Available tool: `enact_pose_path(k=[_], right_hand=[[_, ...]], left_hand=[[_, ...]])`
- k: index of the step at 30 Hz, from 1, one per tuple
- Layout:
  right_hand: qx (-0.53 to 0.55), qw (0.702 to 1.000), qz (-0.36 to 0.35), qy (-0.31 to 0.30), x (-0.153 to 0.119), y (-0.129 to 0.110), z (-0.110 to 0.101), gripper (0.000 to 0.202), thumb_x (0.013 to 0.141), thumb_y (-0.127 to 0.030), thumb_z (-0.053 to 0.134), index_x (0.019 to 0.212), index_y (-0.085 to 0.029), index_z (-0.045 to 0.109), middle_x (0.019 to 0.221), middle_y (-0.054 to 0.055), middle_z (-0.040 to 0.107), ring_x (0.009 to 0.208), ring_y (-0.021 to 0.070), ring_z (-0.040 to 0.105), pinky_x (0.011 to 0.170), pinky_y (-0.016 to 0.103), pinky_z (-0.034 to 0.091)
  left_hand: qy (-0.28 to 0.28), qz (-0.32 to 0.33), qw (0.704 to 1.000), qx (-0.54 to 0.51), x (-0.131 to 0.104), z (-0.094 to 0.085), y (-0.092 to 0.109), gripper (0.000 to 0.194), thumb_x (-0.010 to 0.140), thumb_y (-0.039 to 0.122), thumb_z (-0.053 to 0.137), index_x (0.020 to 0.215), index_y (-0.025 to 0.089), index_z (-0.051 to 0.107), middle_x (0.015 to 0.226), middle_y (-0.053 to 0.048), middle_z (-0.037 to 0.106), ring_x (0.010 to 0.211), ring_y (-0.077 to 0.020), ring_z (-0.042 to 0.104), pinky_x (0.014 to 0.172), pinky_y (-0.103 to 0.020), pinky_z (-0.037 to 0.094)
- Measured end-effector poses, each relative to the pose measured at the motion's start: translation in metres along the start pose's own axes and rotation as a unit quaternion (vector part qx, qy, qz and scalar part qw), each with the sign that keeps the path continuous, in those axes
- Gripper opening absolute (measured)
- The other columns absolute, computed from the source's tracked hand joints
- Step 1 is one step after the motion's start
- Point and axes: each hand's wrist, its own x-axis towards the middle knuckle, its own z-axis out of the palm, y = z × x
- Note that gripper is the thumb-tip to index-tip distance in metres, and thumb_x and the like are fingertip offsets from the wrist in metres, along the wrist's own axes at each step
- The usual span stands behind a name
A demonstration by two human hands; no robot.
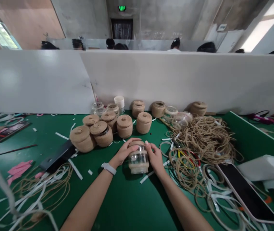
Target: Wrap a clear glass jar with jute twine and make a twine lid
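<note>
A clear glass jar (138, 159) is between my two hands, at the middle of the green table. Jute-coloured bands run round its neck and near its base, with bare glass between them. My left hand (125, 153), a pale watch on its wrist, wraps the jar's left side with the thumb across the upper part. Against the upper right side rest the bent fingers and thumb of my right hand (155, 156). Beyond the jar are several twine-covered lidded jars, among them one nearby jar (124, 126).
A big heap of jute twine (205, 138) lies right of the hands, near a phone (247, 192) and a white roll (267, 170). At left are a black box (58, 155), loose white strips and pink scraps (19, 170). A white partition (170, 80) closes off the back; people sit beyond.
</note>
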Motion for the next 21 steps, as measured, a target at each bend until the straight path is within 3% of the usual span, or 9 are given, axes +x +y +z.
enact_pose_path(k=[5, 8, 11, 13, 16, 18, 21], right_hand=[[0.004, 1.0, 0.009, -0.015, -0.001, 0.002, -0.001, 0.053, 0.082, -0.066, 0.053, 0.056, -0.021, 0.042, 0.054, -0.006, 0.036, 0.054, 0.0103, 0.033, 0.052, 0.023, 0.029], [0.018, 0.999, 0.004, -0.038, 0.0, 0.002, -0.001, 0.053, 0.081, -0.067, 0.053, 0.057, -0.021, 0.042, 0.055, -0.006, 0.035, 0.054, 0.0099, 0.032, 0.051, 0.024, 0.028], [0.031, 0.998, 0.004, -0.048, 0.002, 0.001, -0.002, 0.055, 0.08, -0.068, 0.054, 0.055, -0.021, 0.04, 0.054, -0.007, 0.033, 0.053, 0.0095, 0.029, 0.049, 0.024, 0.027], [0.04, 0.998, 0.008, -0.038, 0.003, 0.001, -0.002, 0.056, 0.078, -0.069, 0.055, 0.054, -0.022, 0.037, 0.053, -0.007, 0.031, 0.052, 0.0093, 0.028, 0.049, 0.024, 0.027], [0.055, 0.998, 0.011, -0.015, 0.004, 0.0, -0.003, 0.057, 0.076, -0.068, 0.059, 0.052, -0.022, 0.036, 0.052, -0.007, 0.031, 0.051, 0.009, 0.027, 0.049, 0.024, 0.028], [0.066, 0.998, 0.011, -0.007, 0.004, 0.0, -0.003, 0.057, 0.074, -0.067, 0.061, 0.051, -0.022, 0.037, 0.05, -0.007, 0.031, 0.05, 0.0088, 0.027, 0.048, 0.024, 0.029], [0.073, 0.997, 0.01, 0.01, 0.003, 0.0, -0.002, 0.057, 0.074, -0.066, 0.063, 0.049, -0.022, 0.037, 0.049, -0.007, 0.034, 0.049, 0.0087, 0.029, 0.048, 0.024, 0.03]], left_hand=[[-0.008, -0.021, 0.999, -0.043, 0.0, -0.003, -0.002, 0.07, 0.072, 0.04, 0.075, 0.134, 0.021, 0.049, 0.118, -0.012, 0.065, 0.102, -0.0265, 0.065, 0.085, -0.036, 0.051], [-0.01, -0.03, 0.995, -0.091, 0.001, -0.005, -0.005, 0.087, 0.072, 0.036, 0.075, 0.146, 0.03, 0.031, 0.138, -0.014, 0.052, 0.109, -0.0274, 0.062, 0.088, -0.038, 0.051], [-0.001, -0.046, 0.995, -0.092, 0.003, -0.003, -0.008, 0.094, 0.071, 0.037, 0.075, 0.148, 0.032, 0.023, 0.15, -0.014, 0.037, 0.113, -0.0291, 0.06, 0.086, -0.038, 0.052], [0.019, -0.044, 0.996, -0.072, 0.004, -0.001, -0.01, 0.09, 0.072, 0.039, 0.074, 0.147, 0.032, 0.025, 0.153, -0.015, 0.032, 0.117, -0.0301, 0.057, 0.086, -0.038, 0.052], [0.052, 0.011, 0.998, -0.045, 0.006, 0.004, -0.014, 0.075, 0.077, 0.041, 0.071, 0.141, 0.028, 0.035, 0.152, -0.015, 0.033, 0.128, -0.0298, 0.049, 0.095, -0.037, 0.048], [0.059, 0.033, 0.997, -0.041, 0.007, 0.006, -0.016, 0.066, 0.078, 0.045, 0.07, 0.135, 0.025, 0.043, 0.147, -0.014, 0.04, 0.125, -0.0287, 0.051, 0.096, -0.037, 0.047], [0.051, 0.01, 0.998, -0.04, 0.008, 0.007, -0.015, 0.06, 0.076, 0.051, 0.071, 0.124, 0.019, 0.054, 0.126, -0.013, 0.059, 0.105, -0.0258, 0.062, 0.085, -0.035, 0.05]])
